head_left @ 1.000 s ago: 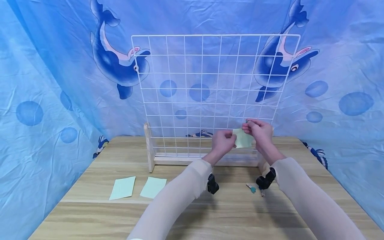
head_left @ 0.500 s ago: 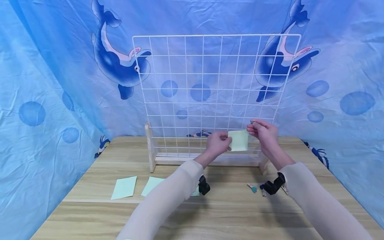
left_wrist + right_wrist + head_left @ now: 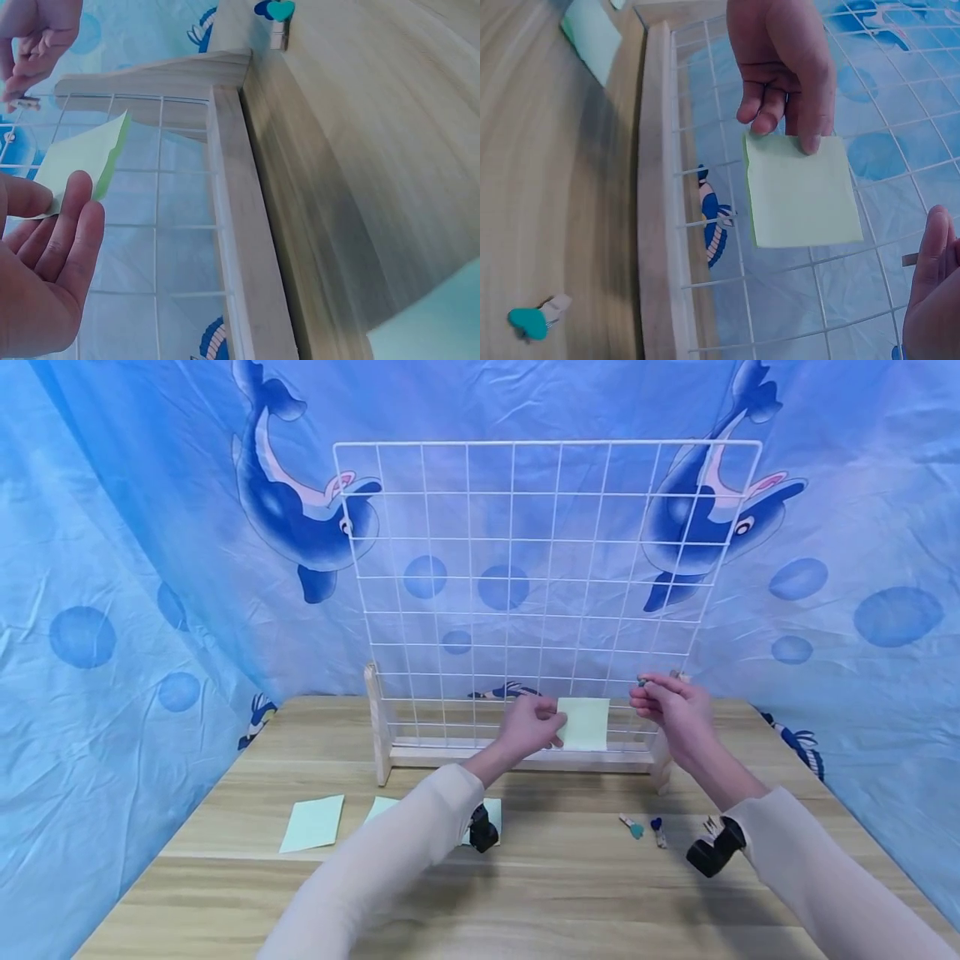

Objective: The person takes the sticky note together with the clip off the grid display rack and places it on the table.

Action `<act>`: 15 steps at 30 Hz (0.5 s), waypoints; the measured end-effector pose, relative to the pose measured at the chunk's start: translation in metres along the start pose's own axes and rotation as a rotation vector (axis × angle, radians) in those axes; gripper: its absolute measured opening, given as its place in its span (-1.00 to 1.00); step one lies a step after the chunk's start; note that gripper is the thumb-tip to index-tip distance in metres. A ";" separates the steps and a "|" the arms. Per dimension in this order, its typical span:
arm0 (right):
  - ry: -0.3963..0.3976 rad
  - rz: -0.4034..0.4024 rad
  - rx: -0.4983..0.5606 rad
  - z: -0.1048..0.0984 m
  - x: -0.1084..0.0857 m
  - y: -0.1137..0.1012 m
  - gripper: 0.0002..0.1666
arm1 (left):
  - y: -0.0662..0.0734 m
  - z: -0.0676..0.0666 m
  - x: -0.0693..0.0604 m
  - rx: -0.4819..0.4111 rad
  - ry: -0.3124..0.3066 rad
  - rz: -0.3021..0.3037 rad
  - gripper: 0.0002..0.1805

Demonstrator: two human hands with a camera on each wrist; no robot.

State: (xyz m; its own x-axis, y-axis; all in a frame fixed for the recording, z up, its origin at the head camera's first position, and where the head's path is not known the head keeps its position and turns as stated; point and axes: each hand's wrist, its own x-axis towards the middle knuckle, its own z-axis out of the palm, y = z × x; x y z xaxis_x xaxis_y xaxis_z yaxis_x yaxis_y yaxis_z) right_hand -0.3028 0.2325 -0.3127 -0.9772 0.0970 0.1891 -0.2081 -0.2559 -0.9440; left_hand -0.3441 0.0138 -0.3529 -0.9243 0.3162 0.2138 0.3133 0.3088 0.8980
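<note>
My left hand (image 3: pixel 525 727) pinches a pale green sticky note (image 3: pixel 585 724) by its left edge, thumb in front and fingers behind. The note hangs before the lower part of a white wire grid (image 3: pixel 512 614). To its right, apart from it, my right hand (image 3: pixel 678 706) holds a small wooden clothespin (image 3: pixel 26 102) between thumb and fingers; a dark teal bit of it (image 3: pixel 641 682) shows in the head view. In the right wrist view most of that clothespin is hidden behind the fingers.
Wooden feet and a wooden bar (image 3: pixel 525 762) carry the grid on the table. Front left lie more green notes (image 3: pixel 312 824), some partly covered by my left arm. Small clothespins with a teal heart (image 3: pixel 636 831) and a blue heart (image 3: pixel 657 823) lie front right, others by my right wrist.
Both hands were close together at the note's top right; they have moved apart. The left hand and note have shifted left and down, and the right hand with its clothespin right and slightly down.
</note>
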 end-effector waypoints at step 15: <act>-0.068 0.092 -0.121 -0.019 -0.034 0.027 -0.76 | -0.020 -0.012 -0.020 -0.100 -0.036 -0.065 -0.67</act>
State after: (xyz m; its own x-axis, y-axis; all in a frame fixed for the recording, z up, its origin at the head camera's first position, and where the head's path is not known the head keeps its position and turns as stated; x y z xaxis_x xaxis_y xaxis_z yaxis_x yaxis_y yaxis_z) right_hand -0.2747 0.2407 -0.3492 -0.9933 0.0125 0.1145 -0.1151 -0.1430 -0.9830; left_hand -0.3346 -0.0091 -0.3709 -0.9328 0.3313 0.1417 0.2282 0.2391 0.9438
